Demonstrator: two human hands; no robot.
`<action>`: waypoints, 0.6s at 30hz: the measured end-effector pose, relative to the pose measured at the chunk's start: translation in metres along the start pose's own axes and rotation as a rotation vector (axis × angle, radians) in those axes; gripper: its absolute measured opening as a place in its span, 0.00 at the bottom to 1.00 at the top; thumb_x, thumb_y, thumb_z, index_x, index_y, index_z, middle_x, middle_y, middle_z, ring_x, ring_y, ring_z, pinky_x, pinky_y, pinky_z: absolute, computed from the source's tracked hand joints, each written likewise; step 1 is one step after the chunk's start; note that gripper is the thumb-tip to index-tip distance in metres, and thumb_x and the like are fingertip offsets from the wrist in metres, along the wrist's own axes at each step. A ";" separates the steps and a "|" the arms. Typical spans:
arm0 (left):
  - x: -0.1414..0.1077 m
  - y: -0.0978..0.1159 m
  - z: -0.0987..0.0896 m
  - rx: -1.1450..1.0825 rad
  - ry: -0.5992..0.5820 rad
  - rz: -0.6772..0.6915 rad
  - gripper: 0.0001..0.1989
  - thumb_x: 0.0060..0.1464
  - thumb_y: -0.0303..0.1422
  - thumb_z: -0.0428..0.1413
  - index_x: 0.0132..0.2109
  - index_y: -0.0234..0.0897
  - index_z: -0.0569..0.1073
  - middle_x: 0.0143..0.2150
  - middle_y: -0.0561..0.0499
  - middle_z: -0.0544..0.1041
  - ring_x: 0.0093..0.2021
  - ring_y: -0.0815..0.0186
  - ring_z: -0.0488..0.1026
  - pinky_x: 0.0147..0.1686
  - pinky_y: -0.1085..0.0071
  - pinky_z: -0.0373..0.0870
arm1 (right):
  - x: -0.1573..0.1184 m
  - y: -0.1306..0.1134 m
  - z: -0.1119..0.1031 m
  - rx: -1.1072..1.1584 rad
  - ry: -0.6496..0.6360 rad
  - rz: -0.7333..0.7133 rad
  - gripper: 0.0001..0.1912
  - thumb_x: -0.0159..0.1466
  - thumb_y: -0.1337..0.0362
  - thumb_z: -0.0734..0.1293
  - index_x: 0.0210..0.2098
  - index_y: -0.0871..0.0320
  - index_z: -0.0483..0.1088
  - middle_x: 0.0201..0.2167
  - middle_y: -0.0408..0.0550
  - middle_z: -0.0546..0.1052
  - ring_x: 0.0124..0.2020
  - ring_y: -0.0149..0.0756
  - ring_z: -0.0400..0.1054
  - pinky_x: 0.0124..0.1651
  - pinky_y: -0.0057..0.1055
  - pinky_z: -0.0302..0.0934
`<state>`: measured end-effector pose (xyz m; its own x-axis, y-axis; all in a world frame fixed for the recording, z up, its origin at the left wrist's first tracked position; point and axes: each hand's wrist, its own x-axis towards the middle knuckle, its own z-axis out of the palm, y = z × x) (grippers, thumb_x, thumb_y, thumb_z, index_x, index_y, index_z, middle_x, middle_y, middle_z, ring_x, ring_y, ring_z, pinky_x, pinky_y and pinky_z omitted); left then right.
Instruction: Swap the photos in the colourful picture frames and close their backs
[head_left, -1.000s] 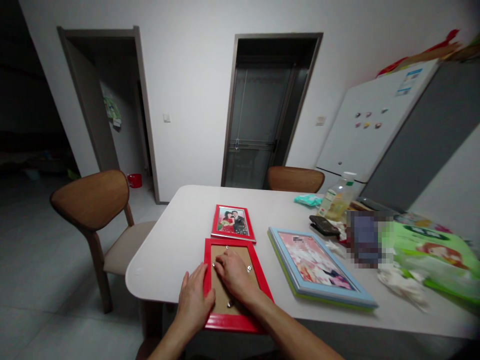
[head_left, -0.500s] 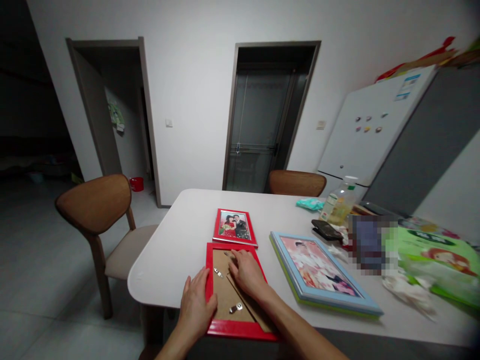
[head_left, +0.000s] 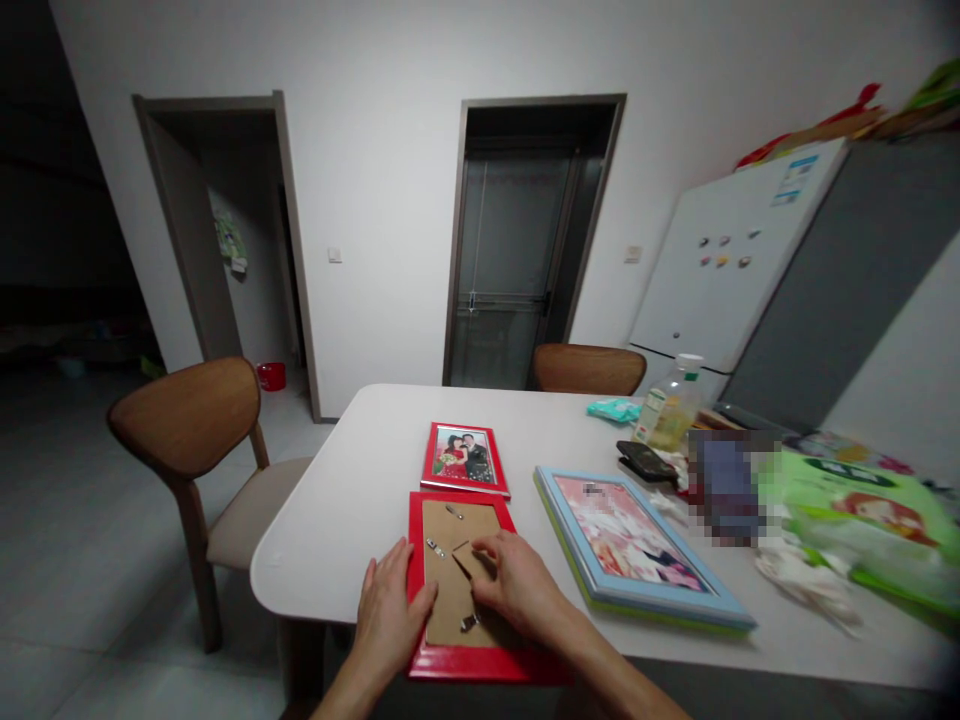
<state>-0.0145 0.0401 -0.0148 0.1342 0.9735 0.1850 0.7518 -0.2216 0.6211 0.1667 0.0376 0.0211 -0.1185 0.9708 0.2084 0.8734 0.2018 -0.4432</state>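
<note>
Red picture frame (head_left: 480,664) lies back side up at the near edge of the white surface (head_left: 337,520). From where I stand, the left hand (head_left: 394,590) rests on its left side, fingers nearly straight, thumb spread apart, not clenched on anything. The right hand (head_left: 517,585) is half curled over a thin flap (head_left: 466,557) that looks partly raised; I can't tell whether it is pinched. The work seems partway along: the metal clips (head_left: 435,548) I can see lie on the brown backing board (head_left: 448,602), apparently clear of the rim, while the board itself still sits inside. Anything under the right hand is hidden. To the right, a blue frame (head_left: 660,596) rests on a green-edged one (head_left: 562,542), and just beyond lies a smaller red frame (head_left: 496,465), picture up, all untouched.
</note>
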 end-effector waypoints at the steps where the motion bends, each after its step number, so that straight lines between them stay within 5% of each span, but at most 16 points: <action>1: 0.001 0.002 -0.001 -0.031 0.004 -0.007 0.25 0.46 0.38 0.48 0.51 0.30 0.63 0.55 0.40 0.61 0.56 0.57 0.55 0.55 0.57 0.44 | 0.000 -0.002 -0.004 0.003 0.003 -0.002 0.14 0.47 0.68 0.61 0.34 0.59 0.70 0.32 0.50 0.72 0.35 0.36 0.64 0.38 0.26 0.55; 5: 0.004 0.012 -0.009 -0.352 0.078 -0.023 0.19 0.45 0.38 0.49 0.44 0.32 0.67 0.53 0.41 0.64 0.53 0.57 0.60 0.51 0.61 0.55 | -0.002 -0.023 -0.018 0.038 0.070 -0.021 0.15 0.47 0.66 0.63 0.35 0.58 0.70 0.34 0.50 0.71 0.36 0.36 0.63 0.38 0.28 0.56; 10: 0.011 0.005 -0.031 -0.787 0.003 -0.207 0.14 0.45 0.43 0.48 0.34 0.36 0.65 0.30 0.50 0.76 0.31 0.61 0.73 0.29 0.67 0.69 | -0.002 -0.043 -0.024 0.202 0.082 -0.109 0.15 0.53 0.61 0.61 0.40 0.57 0.68 0.35 0.49 0.71 0.38 0.35 0.63 0.41 0.28 0.56; 18: 0.019 -0.067 -0.073 -0.662 0.063 -0.339 0.14 0.39 0.43 0.51 0.28 0.36 0.65 0.20 0.55 0.72 0.22 0.64 0.71 0.21 0.72 0.66 | -0.009 0.022 -0.013 -0.085 0.064 0.175 0.21 0.53 0.61 0.59 0.46 0.61 0.63 0.39 0.55 0.69 0.40 0.39 0.63 0.43 0.30 0.54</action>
<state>-0.1094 0.0690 0.0023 -0.0876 0.9939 -0.0671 0.1970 0.0833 0.9769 0.1927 0.0317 0.0208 0.0665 0.9792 0.1915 0.9152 0.0166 -0.4026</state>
